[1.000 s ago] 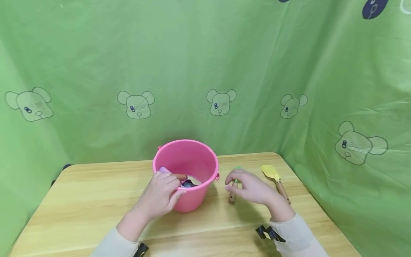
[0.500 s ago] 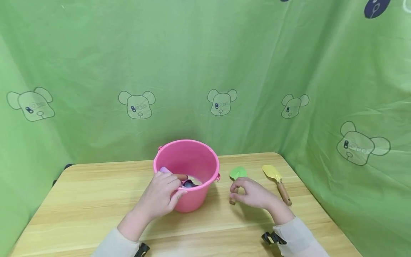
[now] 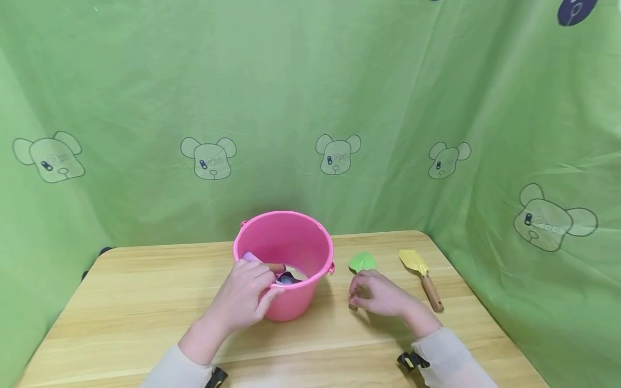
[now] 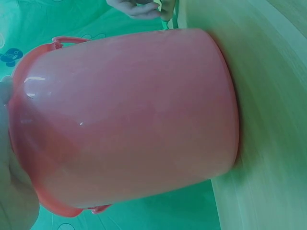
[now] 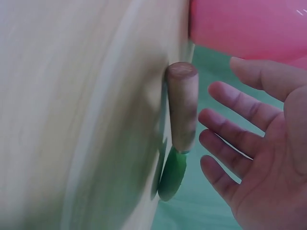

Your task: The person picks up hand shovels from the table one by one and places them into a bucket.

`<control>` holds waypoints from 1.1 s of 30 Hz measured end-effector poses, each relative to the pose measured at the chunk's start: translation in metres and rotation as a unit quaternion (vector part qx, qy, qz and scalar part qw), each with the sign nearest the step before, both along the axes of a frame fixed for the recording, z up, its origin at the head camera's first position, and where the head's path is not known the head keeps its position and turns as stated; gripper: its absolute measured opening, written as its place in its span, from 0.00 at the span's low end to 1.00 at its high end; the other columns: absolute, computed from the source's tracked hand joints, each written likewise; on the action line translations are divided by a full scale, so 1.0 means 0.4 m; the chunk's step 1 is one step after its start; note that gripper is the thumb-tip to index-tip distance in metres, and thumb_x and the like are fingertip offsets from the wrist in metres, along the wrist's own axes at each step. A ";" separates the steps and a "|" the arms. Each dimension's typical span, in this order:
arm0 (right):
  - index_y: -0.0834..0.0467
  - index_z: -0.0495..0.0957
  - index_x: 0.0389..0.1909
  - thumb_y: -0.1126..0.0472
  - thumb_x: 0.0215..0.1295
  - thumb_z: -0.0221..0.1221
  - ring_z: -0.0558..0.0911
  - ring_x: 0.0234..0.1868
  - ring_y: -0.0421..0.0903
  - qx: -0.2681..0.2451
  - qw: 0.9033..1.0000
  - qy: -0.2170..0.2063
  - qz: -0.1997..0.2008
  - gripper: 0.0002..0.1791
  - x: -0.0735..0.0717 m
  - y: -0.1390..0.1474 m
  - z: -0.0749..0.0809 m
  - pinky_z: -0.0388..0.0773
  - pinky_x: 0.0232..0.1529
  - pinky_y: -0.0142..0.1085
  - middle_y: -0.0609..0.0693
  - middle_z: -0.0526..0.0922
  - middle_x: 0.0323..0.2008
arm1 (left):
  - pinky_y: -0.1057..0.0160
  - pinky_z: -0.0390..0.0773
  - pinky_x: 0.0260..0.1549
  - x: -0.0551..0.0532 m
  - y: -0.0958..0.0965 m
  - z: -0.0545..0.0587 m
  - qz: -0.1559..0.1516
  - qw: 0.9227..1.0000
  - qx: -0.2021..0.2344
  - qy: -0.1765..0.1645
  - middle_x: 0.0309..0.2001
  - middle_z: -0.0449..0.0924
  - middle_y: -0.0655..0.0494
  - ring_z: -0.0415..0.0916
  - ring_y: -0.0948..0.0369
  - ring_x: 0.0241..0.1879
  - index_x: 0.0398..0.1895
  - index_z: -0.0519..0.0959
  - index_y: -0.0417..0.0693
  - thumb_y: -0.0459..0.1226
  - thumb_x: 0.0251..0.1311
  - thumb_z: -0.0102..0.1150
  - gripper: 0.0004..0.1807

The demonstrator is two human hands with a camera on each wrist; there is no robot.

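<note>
A pink bucket (image 3: 293, 303) stands upright on the wooden table. My left hand (image 3: 245, 293) grips its near rim, thumb outside and fingers over the inside. Within the bucket show a purple piece (image 3: 250, 257), a wooden handle (image 3: 277, 268) and a dark grey-blue piece (image 3: 288, 278); the rest is hidden by the wall and hand. Right of the bucket lies a small toy shovel with a green blade (image 3: 362, 261) and a wooden handle (image 5: 183, 108). Over that handle hovers my right hand (image 3: 380, 295), fingers spread and loosely bent, with a gap to the handle in the right wrist view.
A second toy shovel, with a yellow blade (image 3: 413, 261) and wooden handle, lies farther right on the table (image 3: 145, 302). Green curtains (image 3: 271, 108) printed with bear heads hang behind and at both sides of the table.
My right hand has shifted slightly right and lower toward the green shovel's handle, uncovering its blade. My left hand stays on the bucket rim. The head view has turned slightly.
</note>
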State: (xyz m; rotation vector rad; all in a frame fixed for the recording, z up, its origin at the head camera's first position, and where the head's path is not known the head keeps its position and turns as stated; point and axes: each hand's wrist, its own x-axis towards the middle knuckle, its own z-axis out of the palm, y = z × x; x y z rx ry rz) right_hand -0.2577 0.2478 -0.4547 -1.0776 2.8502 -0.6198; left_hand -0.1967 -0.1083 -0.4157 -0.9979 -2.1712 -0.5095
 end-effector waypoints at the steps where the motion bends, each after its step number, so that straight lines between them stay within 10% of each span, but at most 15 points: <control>1: 0.49 0.81 0.35 0.57 0.60 0.68 0.77 0.45 0.45 0.002 1.000 0.001 -0.002 0.05 -0.003 -0.001 -0.003 0.73 0.52 0.52 0.41 0.78 0.37 | 0.54 0.72 0.46 0.000 0.000 0.000 0.000 1.000 0.000 -0.001 0.45 0.85 0.58 0.80 0.58 0.44 0.27 0.76 0.52 0.49 0.71 0.51 0.17; 14: 0.48 0.83 0.42 0.60 0.48 0.72 0.68 0.63 0.61 0.047 0.998 -0.026 -0.021 0.17 -0.019 0.008 -0.030 0.61 0.63 0.66 0.59 0.75 0.61 | 0.54 0.72 0.46 -0.002 0.001 -0.001 0.001 1.000 0.002 -0.006 0.45 0.85 0.57 0.80 0.56 0.43 0.27 0.76 0.52 0.54 0.75 0.43 0.22; 20: 0.50 0.83 0.42 0.71 0.34 0.65 0.67 0.63 0.62 0.062 0.998 -0.009 0.000 0.27 -0.023 0.005 -0.034 0.61 0.63 0.65 0.59 0.75 0.59 | 0.54 0.72 0.47 -0.001 0.000 0.000 0.003 1.000 0.000 -0.008 0.45 0.85 0.58 0.80 0.57 0.43 0.27 0.75 0.52 0.53 0.74 0.44 0.21; 33: 0.52 0.83 0.32 0.74 0.43 0.66 0.74 0.54 0.56 0.073 0.993 0.092 0.027 0.16 -0.024 -0.020 -0.047 0.71 0.57 0.56 0.52 0.81 0.46 | 0.54 0.72 0.46 -0.004 0.000 -0.003 -0.003 1.000 0.004 0.001 0.46 0.85 0.58 0.80 0.56 0.43 0.27 0.75 0.52 0.51 0.73 0.48 0.19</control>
